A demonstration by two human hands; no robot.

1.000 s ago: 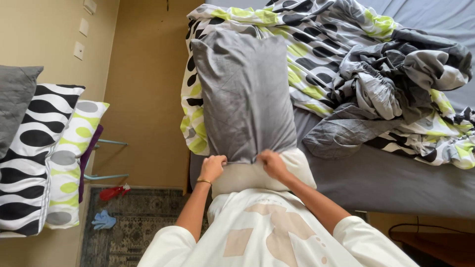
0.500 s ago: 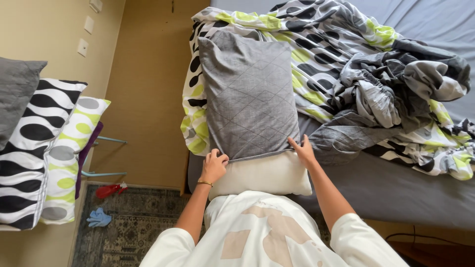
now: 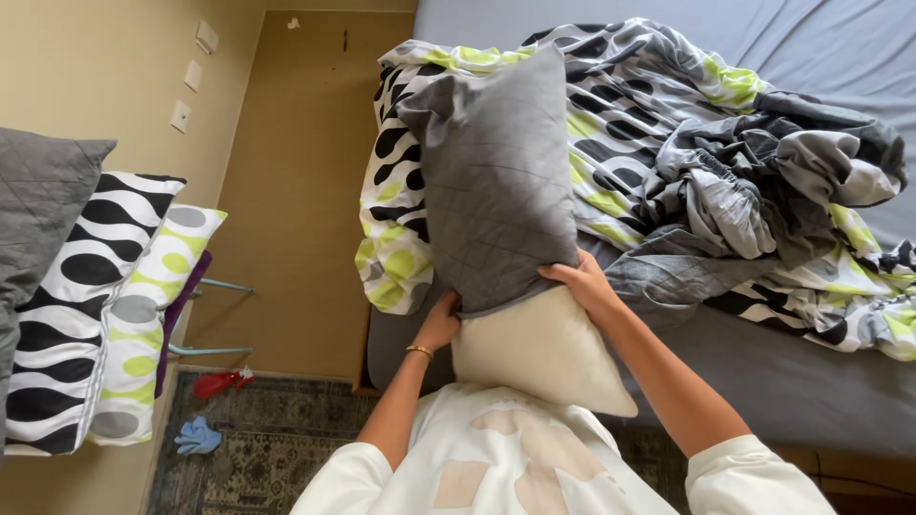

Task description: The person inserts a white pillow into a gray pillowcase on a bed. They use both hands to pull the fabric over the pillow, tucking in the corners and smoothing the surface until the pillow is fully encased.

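Head view, steeply down, bed (image 3: 668,401) close

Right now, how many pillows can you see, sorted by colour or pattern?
Grey pillows: 2, held one, stacked one
Black-and-white pillow: 1
Green-and-grey spotted pillow: 1
Total: 4

— How are the person's arms set?
— Both reach forward from short white sleeves, bare, elbows slightly bent.
— And the left hand (image 3: 441,322)?
— Low, fingers curled closed in a grip, a thin bracelet at the wrist.
— The right hand (image 3: 584,284)?
— Slightly higher, palm down, fingers pressed and closed in a grip, wrist bent.
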